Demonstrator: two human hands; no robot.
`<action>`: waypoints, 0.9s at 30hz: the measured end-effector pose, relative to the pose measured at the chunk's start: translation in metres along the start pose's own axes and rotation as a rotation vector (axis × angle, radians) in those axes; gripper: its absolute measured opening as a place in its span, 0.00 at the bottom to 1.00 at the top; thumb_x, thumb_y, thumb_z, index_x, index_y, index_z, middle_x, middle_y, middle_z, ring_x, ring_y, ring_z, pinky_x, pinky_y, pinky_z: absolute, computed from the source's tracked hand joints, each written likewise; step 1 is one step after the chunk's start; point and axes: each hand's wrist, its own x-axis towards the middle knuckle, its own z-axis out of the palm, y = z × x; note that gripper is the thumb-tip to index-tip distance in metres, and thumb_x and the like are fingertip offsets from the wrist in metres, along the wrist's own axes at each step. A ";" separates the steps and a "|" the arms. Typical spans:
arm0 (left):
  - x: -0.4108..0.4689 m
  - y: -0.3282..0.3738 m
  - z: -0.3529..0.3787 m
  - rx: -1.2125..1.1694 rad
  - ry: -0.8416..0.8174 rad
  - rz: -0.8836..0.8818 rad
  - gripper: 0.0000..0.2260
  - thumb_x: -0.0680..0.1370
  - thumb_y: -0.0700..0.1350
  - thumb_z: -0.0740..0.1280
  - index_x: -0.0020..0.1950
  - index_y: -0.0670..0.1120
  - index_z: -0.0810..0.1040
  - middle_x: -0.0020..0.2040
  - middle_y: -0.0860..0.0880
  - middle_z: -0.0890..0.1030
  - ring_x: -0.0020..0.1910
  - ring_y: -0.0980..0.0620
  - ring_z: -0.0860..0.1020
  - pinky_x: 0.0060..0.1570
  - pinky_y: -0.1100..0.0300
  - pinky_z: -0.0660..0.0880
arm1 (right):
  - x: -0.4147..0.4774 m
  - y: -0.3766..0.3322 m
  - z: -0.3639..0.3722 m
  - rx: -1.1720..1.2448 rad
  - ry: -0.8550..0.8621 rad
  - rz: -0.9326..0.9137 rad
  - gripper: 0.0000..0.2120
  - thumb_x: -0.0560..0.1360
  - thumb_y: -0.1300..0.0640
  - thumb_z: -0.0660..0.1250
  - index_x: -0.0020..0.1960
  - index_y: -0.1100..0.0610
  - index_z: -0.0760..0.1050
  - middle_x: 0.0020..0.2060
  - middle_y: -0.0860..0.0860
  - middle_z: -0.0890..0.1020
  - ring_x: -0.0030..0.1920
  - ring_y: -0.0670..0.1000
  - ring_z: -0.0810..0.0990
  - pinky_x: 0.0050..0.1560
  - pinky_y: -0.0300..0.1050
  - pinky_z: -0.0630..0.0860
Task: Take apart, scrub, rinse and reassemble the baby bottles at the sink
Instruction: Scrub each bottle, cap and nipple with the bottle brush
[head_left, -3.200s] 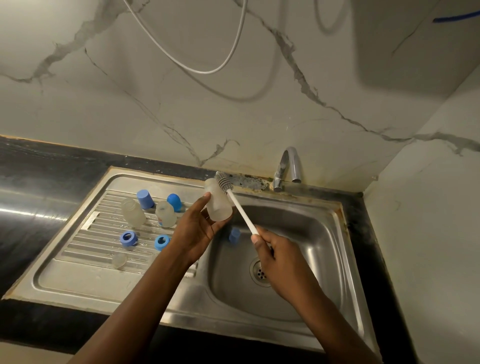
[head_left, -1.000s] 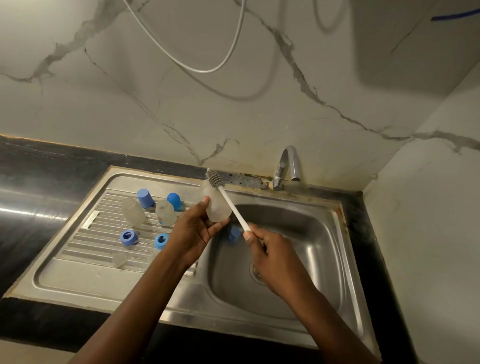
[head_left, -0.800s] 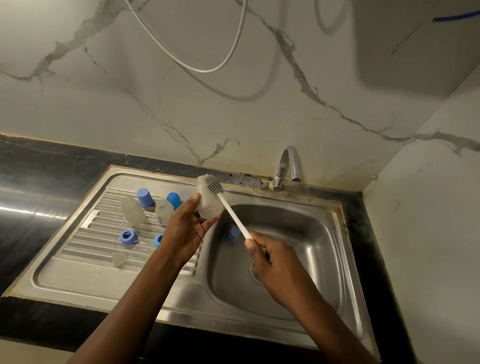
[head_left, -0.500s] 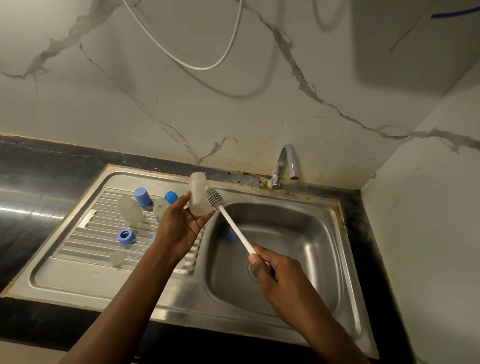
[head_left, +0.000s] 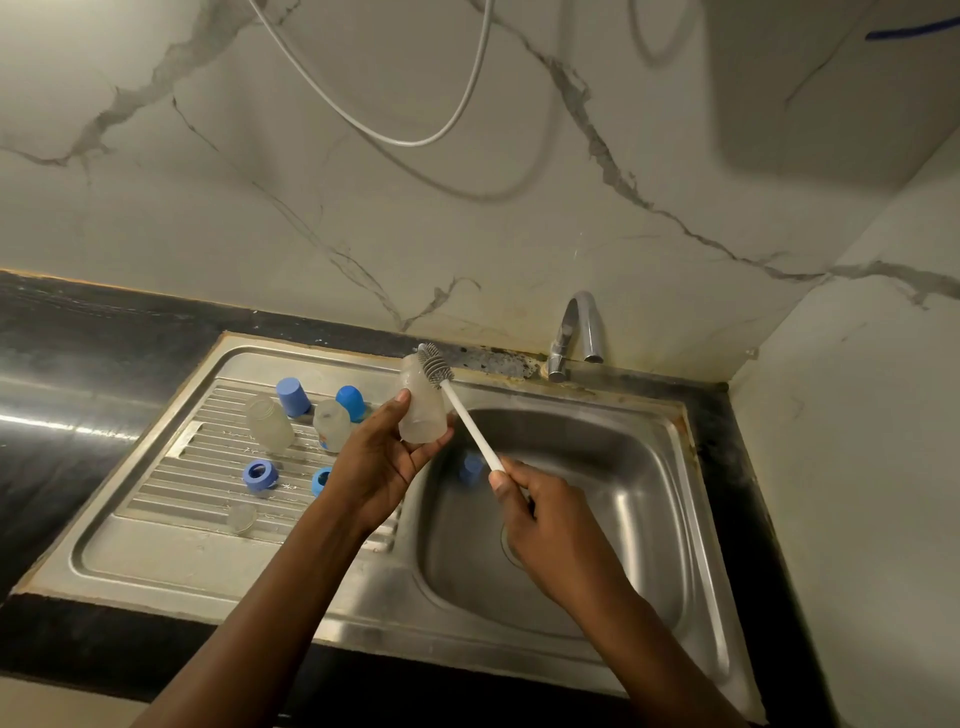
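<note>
Step in hand: scrub, on a stripped bottle.

- Left hand (head_left: 384, 462) grips a frosted bottle body (head_left: 423, 410), thumb on its left side, fingers curled under and round its base. It is held above the left edge of the sink basin (head_left: 623, 467), neck pointing far.
- Right hand (head_left: 545, 525) is clamped on the near end of the bottle brush (head_left: 470, 421). The white handle slants up and left; the grey head lies against the bottle's neck, apparently outside the mouth.
- Hands are apart, joined only by brush and bottle.

Next move (judgement): either work the head round the neck and rim or steer it into the mouth. The mouth looks little wider than the head, so the left hand must hold the bottle steady and in line with the handle. Rinsing comes after; no water shows at the tap (head_left: 576, 332).

Around, on the drainboard (head_left: 156, 561):
- second bottle body (head_left: 269, 422) and third bottle body (head_left: 332, 423)
- blue cap (head_left: 293, 396) and rounder blue cap (head_left: 350, 402) behind them
- blue collar ring (head_left: 260, 475), and another ring (head_left: 321, 480) partly hidden by the left wrist
- clear teat (head_left: 241, 517), nearest

A small blue part (head_left: 470, 467) lies in the basin just under the brush handle; I cannot identify it.

Obstacles: nothing blocks the brush. The loose blue part sits near the drain side and could be knocked during rinsing.
</note>
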 end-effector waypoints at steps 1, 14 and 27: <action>0.000 -0.001 -0.001 -0.003 -0.007 -0.008 0.26 0.80 0.46 0.73 0.75 0.42 0.70 0.68 0.34 0.80 0.66 0.33 0.81 0.60 0.40 0.82 | 0.002 -0.001 -0.001 0.004 0.003 0.003 0.17 0.86 0.40 0.59 0.71 0.40 0.77 0.31 0.39 0.78 0.32 0.44 0.77 0.33 0.40 0.72; 0.004 0.007 0.007 -0.066 -0.007 -0.012 0.22 0.85 0.47 0.65 0.78 0.45 0.66 0.73 0.34 0.74 0.70 0.33 0.78 0.51 0.42 0.85 | -0.022 0.004 -0.010 0.007 -0.059 0.001 0.13 0.86 0.40 0.58 0.59 0.42 0.80 0.29 0.49 0.75 0.29 0.45 0.73 0.38 0.54 0.76; 0.005 -0.007 0.005 0.189 0.094 0.056 0.25 0.76 0.56 0.73 0.71 0.48 0.76 0.59 0.42 0.84 0.47 0.49 0.87 0.43 0.59 0.83 | -0.021 0.007 -0.006 -0.009 -0.056 0.010 0.14 0.86 0.40 0.58 0.58 0.44 0.80 0.30 0.49 0.76 0.31 0.49 0.76 0.40 0.55 0.77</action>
